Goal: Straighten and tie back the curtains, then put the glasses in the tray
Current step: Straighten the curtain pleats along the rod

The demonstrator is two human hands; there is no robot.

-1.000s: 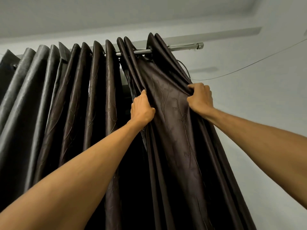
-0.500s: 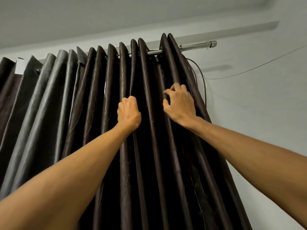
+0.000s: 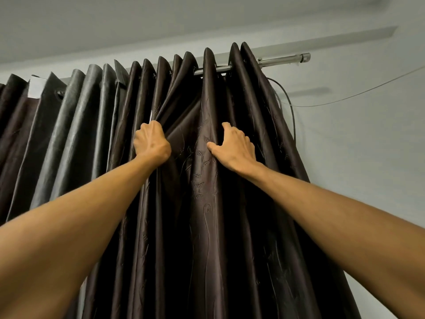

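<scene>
Curtain (image 3: 207, 203): dark brown, embossed leaf pattern, hanging from rod (image 3: 282, 60); bottom cut off.
Left hand (image 3: 151, 141): fist gripping a fold.
Right hand (image 3: 236, 146): pinching neighbouring pleat; fingertips buried.
White tag (image 3: 36, 87): top left; print unreadable.

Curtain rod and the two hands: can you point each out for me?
curtain rod (image 3: 281, 61): head view, bare metal near its right end.
left hand (image 3: 150, 141): head view, back of the hand, gripping the curtain (image 3: 207, 203).
right hand (image 3: 234, 146): head view, back of the hand.
</scene>
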